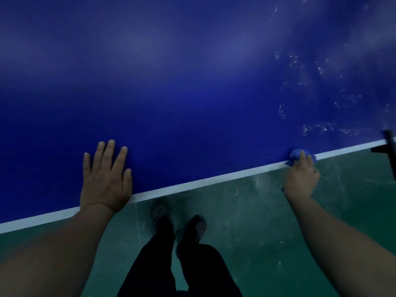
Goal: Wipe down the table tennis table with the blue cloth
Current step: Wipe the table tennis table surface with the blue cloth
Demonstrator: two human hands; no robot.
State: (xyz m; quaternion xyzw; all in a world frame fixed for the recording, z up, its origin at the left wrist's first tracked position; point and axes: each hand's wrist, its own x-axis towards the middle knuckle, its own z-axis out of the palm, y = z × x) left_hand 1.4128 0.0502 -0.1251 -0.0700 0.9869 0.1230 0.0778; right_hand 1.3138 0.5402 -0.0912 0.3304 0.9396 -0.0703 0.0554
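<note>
Fingers of R hand curled on bunched blue cloth at table white edge; L hand flat, fingers apart.

A single wide-angle head view looks steeply down from above the near edge of the table tennis table; it faces forward across the blue surface, which fills the upper part of the frame and tilts up to the right. The white edge line crosses the frame diagonally; below it the view drops straight to the green floor; the camera sits close, with forearms reaching in from the bottom corners.
</note>
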